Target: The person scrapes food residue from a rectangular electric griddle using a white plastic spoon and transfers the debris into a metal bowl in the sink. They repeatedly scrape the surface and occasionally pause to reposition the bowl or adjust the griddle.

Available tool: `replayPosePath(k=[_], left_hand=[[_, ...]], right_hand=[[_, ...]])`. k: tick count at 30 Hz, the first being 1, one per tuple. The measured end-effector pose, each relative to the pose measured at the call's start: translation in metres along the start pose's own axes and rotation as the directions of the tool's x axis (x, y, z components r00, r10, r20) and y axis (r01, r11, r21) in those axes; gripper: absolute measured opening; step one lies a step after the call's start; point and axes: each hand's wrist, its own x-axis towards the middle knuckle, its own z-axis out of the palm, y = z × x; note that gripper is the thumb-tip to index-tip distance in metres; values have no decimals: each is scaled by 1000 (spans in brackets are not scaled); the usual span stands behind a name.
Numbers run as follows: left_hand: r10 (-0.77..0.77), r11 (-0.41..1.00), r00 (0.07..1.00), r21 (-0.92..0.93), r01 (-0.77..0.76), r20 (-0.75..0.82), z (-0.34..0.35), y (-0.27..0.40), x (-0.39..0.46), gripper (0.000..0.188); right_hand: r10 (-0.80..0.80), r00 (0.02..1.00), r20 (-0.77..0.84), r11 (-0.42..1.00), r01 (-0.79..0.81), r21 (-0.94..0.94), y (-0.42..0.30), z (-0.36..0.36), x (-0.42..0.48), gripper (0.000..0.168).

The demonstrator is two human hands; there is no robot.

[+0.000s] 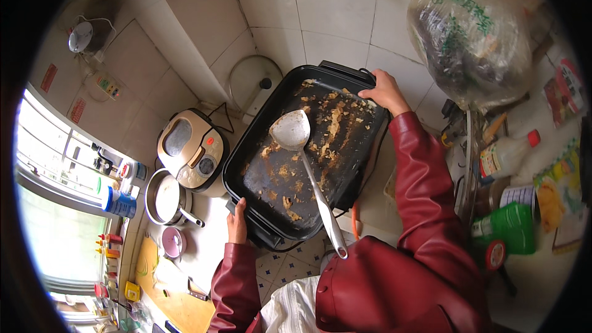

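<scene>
A black rectangular electric griddle pan (259,185) is held between my two hands, with brown and yellowish food crumbs stuck across its inside. My left hand (237,222) grips the handle side at the lower left. At the upper right, my right hand (386,92) has its thumb over the rim near the other handle; its fingers are partly hidden. A metal spatula (319,189) lies in the pan, its blade on the crumbs and its handle reaching over the near rim towards my red jacket. A dark cord hangs by the pan's right side.
Left of the pan stand a rice cooker (193,150), a saucepan (166,196), a purple bowl (174,242) and a cutting board (180,303) with a knife (196,290). A glass lid (252,78) leans on the wall. To the right are a filled plastic bag (471,41) and bottles (508,157).
</scene>
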Motion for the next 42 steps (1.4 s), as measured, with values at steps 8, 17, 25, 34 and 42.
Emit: replayPosePath(k=[8, 17, 25, 34, 42], left_hand=[[-72, 996, 997, -54, 74, 32, -11, -50, -22, 50], [19, 999, 1000, -40, -19, -1, -39, -85, -47, 44], [314, 940, 949, 145, -308, -19, -143, -67, -108, 58], [367, 929, 908, 29, -369, -203, -368, -72, -310, 51], [260, 951, 712, 45, -307, -652, -537, -84, -519, 51]], right_hand=[[-82, 996, 44, 997, 81, 9, -8, 10, -3, 63], [-94, 990, 107, 991, 82, 106, -9, 9, -48, 64], [-376, 926, -27, 859, 359, 366, -45, 19, -135, 56], [-500, 850, 164, 843, 434, 318, -236, 7, -261, 58], [-787, 547, 284, 586, 521, 621, -516, 88, -468, 41]])
